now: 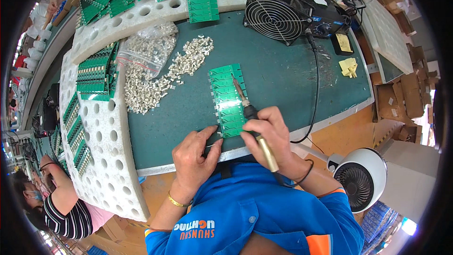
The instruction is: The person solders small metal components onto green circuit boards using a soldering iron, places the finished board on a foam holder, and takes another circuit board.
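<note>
Green bench (pixel 179 118) with circuit panel (pixel 229 114), connectors (pixel 141 93)

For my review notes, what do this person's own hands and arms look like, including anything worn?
The left hand and right hand are ungloved, with bare forearms below short blue sleeves edged in orange. A gold-coloured bracelet circles the left wrist. A black cord, apparently a cable rather than jewellery, loops at the right wrist.

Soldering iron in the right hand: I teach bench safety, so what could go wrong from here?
If hot, the soldering iron in the right hand could burn the left hand, close by at the green board. Its black cable crosses the edge of the table and might snag. The loose pile of small white parts could scatter if bumped.
</note>
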The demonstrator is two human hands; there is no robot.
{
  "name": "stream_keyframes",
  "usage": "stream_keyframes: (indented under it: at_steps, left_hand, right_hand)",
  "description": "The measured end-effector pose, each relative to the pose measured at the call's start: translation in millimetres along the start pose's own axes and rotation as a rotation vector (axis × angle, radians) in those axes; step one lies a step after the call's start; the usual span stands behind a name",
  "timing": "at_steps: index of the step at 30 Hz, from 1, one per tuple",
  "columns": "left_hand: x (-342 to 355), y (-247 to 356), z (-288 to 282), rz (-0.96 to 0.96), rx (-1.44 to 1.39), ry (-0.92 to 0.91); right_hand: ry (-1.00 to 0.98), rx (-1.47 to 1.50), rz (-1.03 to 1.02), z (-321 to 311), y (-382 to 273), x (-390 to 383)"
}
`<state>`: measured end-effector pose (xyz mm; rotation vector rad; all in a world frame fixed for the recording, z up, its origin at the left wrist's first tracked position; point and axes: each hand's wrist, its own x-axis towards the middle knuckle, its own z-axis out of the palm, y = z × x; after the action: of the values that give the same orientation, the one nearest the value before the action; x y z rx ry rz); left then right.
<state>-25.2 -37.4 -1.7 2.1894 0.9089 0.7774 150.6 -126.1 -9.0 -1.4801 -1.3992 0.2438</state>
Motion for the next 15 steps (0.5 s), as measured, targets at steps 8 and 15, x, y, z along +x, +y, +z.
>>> stream_keyframes:
  at_steps: [8,15]
  left_hand:
    - [-2.9,-2.5,0.1,0.076,0.153,-0.042]
    - [-3.5,-5.7,1.3,0.081,0.142,-0.026]
  right_hand:
    - [-0.094,-0.188,-0.019,15.4,-5.0,7.1]
    - [-0.124,-0.179,0.066,10.0,-5.3,9.6]
